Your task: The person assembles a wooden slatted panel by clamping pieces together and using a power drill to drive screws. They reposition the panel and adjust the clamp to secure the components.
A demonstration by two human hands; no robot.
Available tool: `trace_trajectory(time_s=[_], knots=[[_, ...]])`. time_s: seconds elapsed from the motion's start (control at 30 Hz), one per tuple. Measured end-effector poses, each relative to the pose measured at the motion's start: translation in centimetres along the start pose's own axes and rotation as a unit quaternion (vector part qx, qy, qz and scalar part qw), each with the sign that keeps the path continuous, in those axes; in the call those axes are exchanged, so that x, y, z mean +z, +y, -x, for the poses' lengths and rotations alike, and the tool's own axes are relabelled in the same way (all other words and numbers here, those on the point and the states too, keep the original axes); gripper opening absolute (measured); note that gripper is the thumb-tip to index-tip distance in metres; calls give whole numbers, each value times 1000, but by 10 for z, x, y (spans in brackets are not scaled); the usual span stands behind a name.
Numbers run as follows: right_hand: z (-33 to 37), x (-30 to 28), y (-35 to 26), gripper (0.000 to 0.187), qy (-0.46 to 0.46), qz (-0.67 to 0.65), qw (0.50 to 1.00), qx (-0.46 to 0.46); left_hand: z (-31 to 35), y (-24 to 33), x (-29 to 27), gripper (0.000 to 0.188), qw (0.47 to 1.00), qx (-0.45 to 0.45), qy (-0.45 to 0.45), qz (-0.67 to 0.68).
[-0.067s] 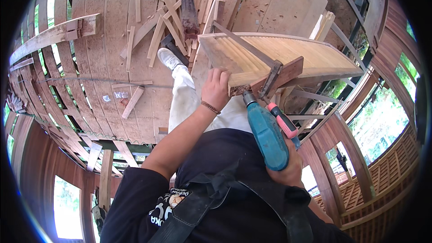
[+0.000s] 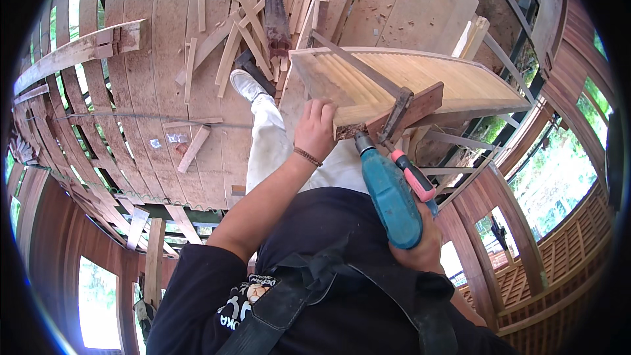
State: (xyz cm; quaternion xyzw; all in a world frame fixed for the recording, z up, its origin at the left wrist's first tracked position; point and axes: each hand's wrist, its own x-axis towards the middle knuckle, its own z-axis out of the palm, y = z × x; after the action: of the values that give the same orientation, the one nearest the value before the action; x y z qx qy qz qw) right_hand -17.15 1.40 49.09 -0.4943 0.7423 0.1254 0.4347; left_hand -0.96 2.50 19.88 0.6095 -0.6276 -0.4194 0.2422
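Hardly anything has shifted since an instant ago: the ridged wooden panel, the clamp and the drill match their earlier places. Judging by that, the work at the panel's near end is in a steady hold, with no visible progress between the two moments.

Largest of these, the panel stretches in front of the person, from just beyond the left hand away to the right, over the plank floor; what carries it is hard to tell. Its face is pale yellow wood with fine parallel ridges, greyer toward the left, while the near end is dark and rough.

Across it runs the steel bar of a clamp, beside a reddish-brown block. A pink and black handle below seems to belong to that clamp.

Next comes the teal drill, its chuck close against the rough end; no bit can be made out.

Of the hands, the right hand is closed around the drill's grip, mostly hidden behind its body. The left hand has its fingers bent over the panel's near left corner; with the thumb hidden, I cannot tell whether it grips or merely presses.
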Motion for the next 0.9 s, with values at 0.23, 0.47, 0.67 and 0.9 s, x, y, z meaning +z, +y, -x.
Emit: trace_trajectory(time_s=[0.23, 0.47, 0.67, 0.9], knots=[[-10, 1, 2, 78, -11, -13, 1000, 15, -7, -6, 4, 39, 1000, -4, -3, -9], [-14, -1, -5, 78, -12, -25, 999, 21, -11, -7, 5, 39, 1000, 8, 8, 2], [-17, 0, -4, 77, -15, -28, 999, 29, -11, -6, 5, 38, 1000, 5, 13, 4], [-16, 1, -3, 76, -20, -43, 998, 40, -10, -8, 6, 40, 1000, 5, 15, -2]])
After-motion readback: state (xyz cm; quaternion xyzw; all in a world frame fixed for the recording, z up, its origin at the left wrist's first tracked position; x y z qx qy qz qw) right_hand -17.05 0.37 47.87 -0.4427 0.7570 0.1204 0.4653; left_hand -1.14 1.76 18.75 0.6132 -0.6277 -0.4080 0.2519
